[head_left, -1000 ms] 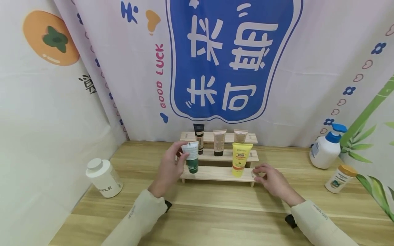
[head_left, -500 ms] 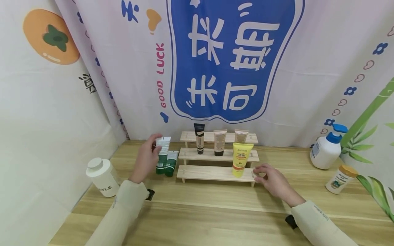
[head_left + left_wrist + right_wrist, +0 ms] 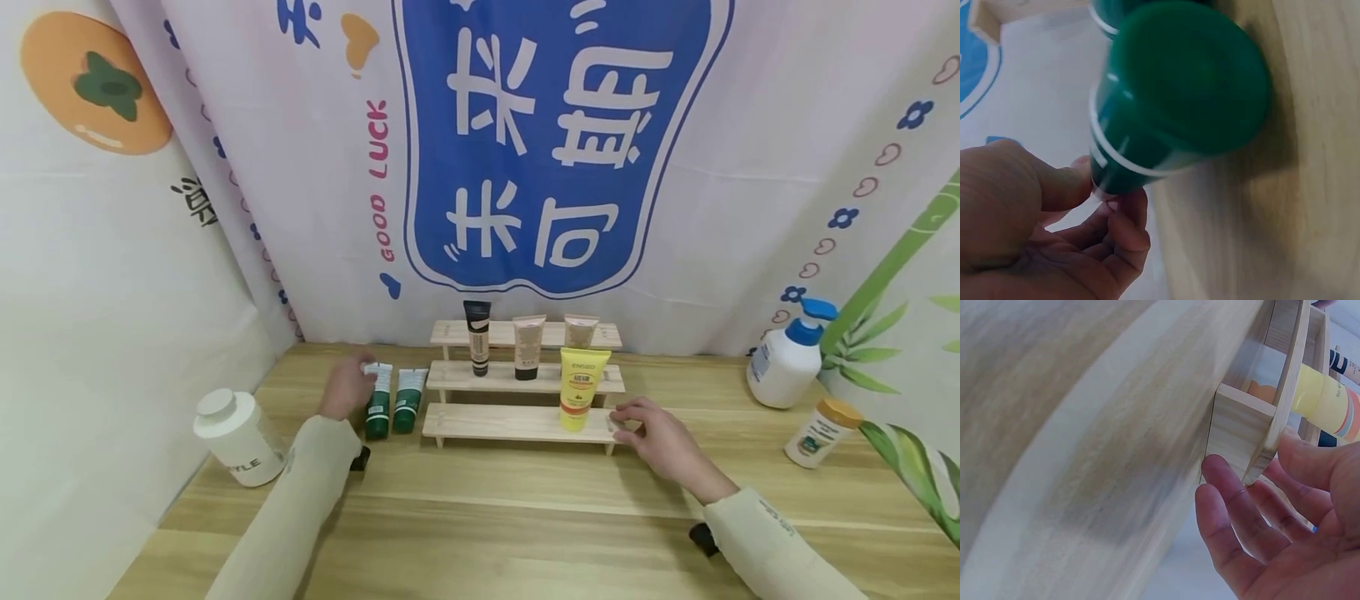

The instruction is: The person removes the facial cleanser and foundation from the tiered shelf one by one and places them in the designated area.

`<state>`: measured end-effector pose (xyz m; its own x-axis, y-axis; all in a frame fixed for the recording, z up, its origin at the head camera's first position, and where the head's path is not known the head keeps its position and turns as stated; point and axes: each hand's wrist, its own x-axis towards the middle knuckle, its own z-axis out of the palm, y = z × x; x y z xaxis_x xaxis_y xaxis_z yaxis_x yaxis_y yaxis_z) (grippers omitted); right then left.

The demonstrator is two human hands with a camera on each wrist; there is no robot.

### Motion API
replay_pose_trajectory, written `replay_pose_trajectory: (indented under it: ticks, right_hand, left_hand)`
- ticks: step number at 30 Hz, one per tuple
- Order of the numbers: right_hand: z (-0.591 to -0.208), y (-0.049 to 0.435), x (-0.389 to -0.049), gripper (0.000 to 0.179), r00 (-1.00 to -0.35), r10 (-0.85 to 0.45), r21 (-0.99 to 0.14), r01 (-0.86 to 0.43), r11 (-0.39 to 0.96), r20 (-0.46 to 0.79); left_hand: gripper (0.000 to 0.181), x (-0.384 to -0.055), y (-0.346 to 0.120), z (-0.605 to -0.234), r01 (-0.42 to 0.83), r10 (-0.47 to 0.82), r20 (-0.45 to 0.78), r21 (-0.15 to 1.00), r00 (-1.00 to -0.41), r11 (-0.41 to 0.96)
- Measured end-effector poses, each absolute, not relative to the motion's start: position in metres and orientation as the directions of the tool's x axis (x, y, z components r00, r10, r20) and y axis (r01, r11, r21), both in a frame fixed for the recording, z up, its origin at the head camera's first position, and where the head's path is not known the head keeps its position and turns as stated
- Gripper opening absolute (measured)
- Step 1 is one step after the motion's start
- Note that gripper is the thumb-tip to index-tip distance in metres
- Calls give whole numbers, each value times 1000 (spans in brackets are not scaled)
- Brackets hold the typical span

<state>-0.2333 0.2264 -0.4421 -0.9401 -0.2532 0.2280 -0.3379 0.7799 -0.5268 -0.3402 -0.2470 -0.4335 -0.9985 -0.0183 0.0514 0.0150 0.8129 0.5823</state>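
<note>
My left hand (image 3: 347, 388) pinches the white tail end of a green-and-white squeeze tube (image 3: 378, 403) left of the stepped wooden rack (image 3: 491, 423). In the left wrist view, thumb and fingertips meet at the far end of this tube (image 3: 1129, 125), its green cap toward the camera, close to the wooden table. A matching tube (image 3: 408, 402) stands just right of it. On the rack's lowest step, toward the right, a yellow tube (image 3: 582, 390) stands cap down. My right hand (image 3: 663, 440) grips that step's right end, thumb on the plank's edge and fingers around the end support (image 3: 1238, 428).
The rack's middle step bears a black tube (image 3: 478, 340) and a pinkish tube (image 3: 528, 348); another pinkish tube (image 3: 580, 332) is partly behind the yellow one. A white jar (image 3: 238, 437) stands left. At right are a pump bottle (image 3: 783, 367) and an orange-capped bottle (image 3: 822, 433).
My left hand has carried the green-and-white tube from the rack's lowest step leftward, down beside the matching tube. The right hand stays at the rack's end. The head view has shifted slightly.
</note>
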Motion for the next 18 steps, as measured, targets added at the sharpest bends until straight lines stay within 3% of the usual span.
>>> replay_pose_trajectory:
  ticks: [18]
  right_hand:
    - [-445, 227, -235, 28, -948, -239, -529, -316, 787, 209]
  left_hand:
    - [36, -353, -236, -433, -159, -87, -155, 550, -984, 820]
